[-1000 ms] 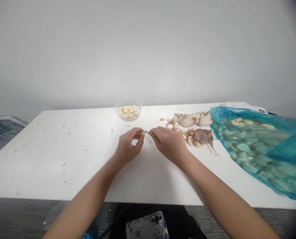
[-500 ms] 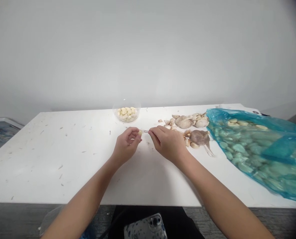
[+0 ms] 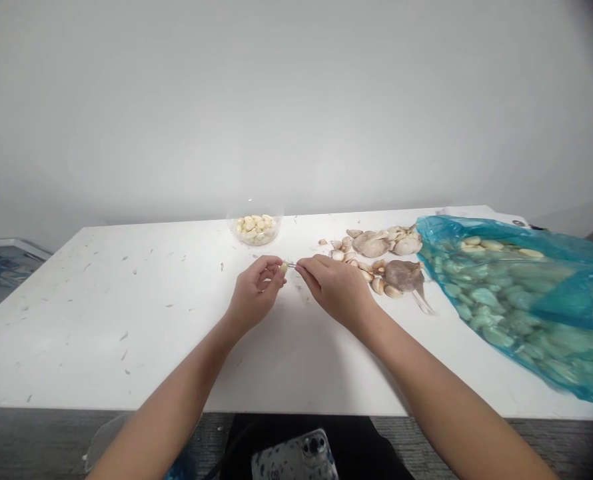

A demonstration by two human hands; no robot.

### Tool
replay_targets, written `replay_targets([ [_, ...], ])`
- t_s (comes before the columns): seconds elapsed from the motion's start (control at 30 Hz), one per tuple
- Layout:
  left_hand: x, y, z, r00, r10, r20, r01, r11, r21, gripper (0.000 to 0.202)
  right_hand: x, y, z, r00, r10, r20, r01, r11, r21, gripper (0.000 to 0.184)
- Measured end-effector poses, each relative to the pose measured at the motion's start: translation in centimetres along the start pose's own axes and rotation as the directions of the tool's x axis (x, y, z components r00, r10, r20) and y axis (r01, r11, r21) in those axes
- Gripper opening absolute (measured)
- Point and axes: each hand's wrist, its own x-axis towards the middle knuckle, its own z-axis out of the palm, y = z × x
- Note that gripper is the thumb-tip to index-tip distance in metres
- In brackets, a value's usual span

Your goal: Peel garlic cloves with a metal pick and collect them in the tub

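- Left hand [image 3: 255, 291] pinched shut on a peeled garlic clove [image 3: 283, 267], fingertips and thumb wrapped around it, right at the centre of the action.
- Right hand [image 3: 335, 288] closed on a thin metal pick [image 3: 291, 265], thumb and forefinger pressed together on the shank, tip aimed left at the clove.
- Grip check: two hands apart, no skin touching, only the pick bridging the narrow gap; tip at the clove or just beside it, too small to call actual contact.
- Fresh change: gap between the hands narrower than half a second ago, clove and pick tip drawn closer, so the work now sits right at the clove's surface.
- Beyond the grip and slightly left: transparent bowl [image 3: 254, 231] heaped with pale cloves [image 3: 253, 225].
- Just past the right hand: loose unpeeled cloves [image 3: 365, 265], then papery garlic bulbs [image 3: 404, 275].
- Farther right of the grip: blue plastic bag [image 3: 506, 300] packed with more pale cloves.
- Under it all: white tabletop [image 3: 126, 333], flecked with bits of skin.
- Below the grip, past the near edge: phone [image 3: 294, 457].
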Motion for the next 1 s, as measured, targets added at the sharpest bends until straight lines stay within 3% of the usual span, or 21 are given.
replay_targets([
  [0.23,0.01,0.05,-0.12,0.996,-0.075,0.047,0.077,0.995,-0.058,0.029,0.07,0.00,-0.18,1.000,0.016,0.008,-0.016,1.000,0.016,0.042],
  [0.63,0.02,-0.56,-0.11,0.999,0.044,0.023,-0.047,0.991,0.122,0.027,-0.10,-0.20,0.13,0.999,0.002,-0.035,-0.001,0.999,0.048,0.038],
  [1.0,0.02,-0.22,-0.02,0.999,0.027,0.027,-0.030,0.993,0.114,0.029,0.01,-0.07,0.05,0.999,0.023,-0.029,-0.022,0.999,0.030,0.037],
])
